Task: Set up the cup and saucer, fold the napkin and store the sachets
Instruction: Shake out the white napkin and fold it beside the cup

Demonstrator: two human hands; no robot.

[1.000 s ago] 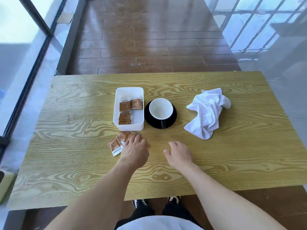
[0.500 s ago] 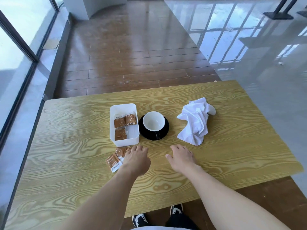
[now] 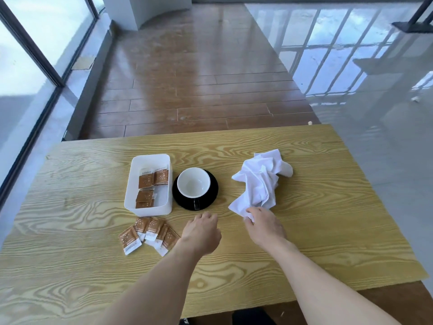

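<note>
Napkin: crumpled on bench, right of cup | your right hand pinches its near corner | left hand loose, empty | soft, light, limp: take two corners, shake flat | loose sachets wait by tray

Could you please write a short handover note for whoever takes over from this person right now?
Right hand: fingers on the near corner of the crumpled napkin; a firm pinch cannot be confirmed.
Left hand: holding nothing, over the table between the saucer and the loose sachets.
Done: cup sits on the saucer; some sachets already lie in the white box.
Left: fold the napkin, then put the loose sachets in the box.
</note>
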